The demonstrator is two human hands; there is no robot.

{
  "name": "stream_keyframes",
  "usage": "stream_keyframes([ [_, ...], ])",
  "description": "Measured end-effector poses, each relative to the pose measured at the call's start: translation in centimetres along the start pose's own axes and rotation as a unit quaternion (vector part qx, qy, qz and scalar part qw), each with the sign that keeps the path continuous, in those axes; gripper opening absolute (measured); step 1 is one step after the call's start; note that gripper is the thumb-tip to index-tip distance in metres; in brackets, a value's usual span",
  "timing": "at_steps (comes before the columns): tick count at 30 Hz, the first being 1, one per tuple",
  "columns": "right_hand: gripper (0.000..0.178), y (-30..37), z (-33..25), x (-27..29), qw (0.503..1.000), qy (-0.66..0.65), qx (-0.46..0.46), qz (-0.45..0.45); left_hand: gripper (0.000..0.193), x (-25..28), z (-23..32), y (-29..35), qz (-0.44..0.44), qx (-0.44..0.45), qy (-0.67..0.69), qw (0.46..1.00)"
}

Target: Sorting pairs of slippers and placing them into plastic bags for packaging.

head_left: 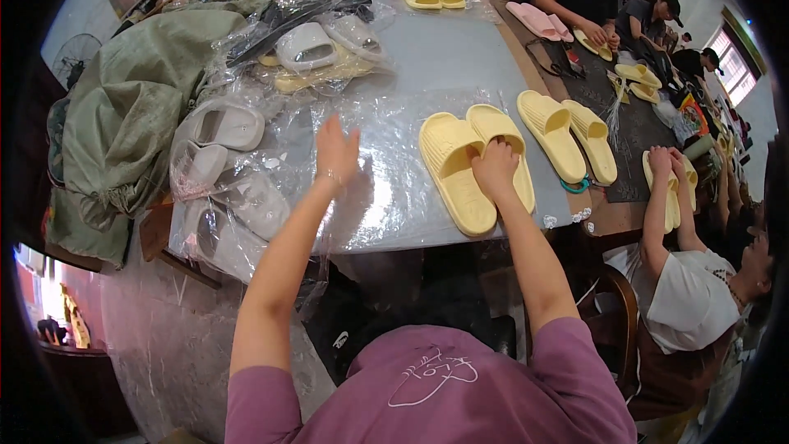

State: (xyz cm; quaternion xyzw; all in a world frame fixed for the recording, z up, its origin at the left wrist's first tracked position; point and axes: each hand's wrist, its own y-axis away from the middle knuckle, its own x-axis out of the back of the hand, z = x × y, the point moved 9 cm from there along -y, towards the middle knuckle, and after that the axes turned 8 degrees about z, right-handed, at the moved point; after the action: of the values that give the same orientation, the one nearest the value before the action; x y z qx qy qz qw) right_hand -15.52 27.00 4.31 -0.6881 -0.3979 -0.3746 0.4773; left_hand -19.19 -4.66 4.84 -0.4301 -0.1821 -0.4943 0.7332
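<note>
Yellow slippers (460,189) lie on grey table (444,57), right hand (496,166) reaching into right one's strap (491,121); can't tell if gripping. Left hand (337,152) is open over clear plastic (382,185), left of the pair.

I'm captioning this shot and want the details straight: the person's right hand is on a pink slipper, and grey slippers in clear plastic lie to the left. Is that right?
The colour is wrong: the head view shows the person's right hand on a yellow slipper, and grey slippers in clear plastic lie to the left.
</note>
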Motion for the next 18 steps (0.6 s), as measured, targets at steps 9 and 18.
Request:
stream_keyframes([
  [9, 0.04, 0.2, -0.9, -0.1, 0.998, -0.053, 0.017, 0.031, 0.019, -2.6, -10.9, -7.1, 0.114, 0.352, 0.267, 0.89],
  [18, 0.027, 0.0, -1.5, 1.7, 0.994, -0.098, 0.015, 0.049, 0.058, 2.1, 5.2, 6.2, -0.151, -0.234, -0.104, 0.955],
])
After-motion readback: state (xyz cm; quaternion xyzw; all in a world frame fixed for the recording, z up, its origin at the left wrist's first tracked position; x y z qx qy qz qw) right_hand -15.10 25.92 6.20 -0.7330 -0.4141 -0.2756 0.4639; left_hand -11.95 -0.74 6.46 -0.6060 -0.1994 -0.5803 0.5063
